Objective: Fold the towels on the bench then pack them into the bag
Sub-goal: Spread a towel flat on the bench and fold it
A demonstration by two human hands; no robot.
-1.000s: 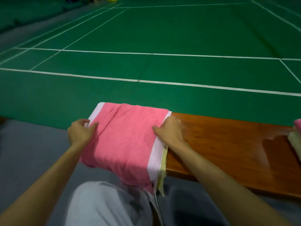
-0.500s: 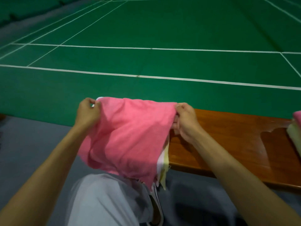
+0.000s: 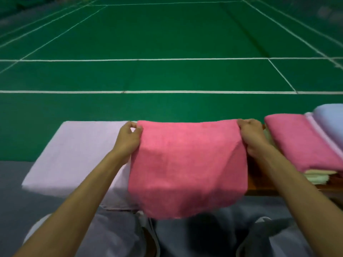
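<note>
The pink towel [image 3: 187, 164] has been lifted off the bench [image 3: 259, 183] and stretched wide.

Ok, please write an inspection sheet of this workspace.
Surface: brown wooden bench, mostly covered by cloth.
Job's things: pink terry towel held up by its top corners; pale lilac flat cloth on the left; folded pink towel on pale yellow folded towel on the right; light blue cloth at far right; bag not seen.
Clutter: nothing seen.
Hands: left hand and right hand each pinch one corner.
Cables: nothing seen.
Surroundings: green sports court with white lines, grey floor.
</note>
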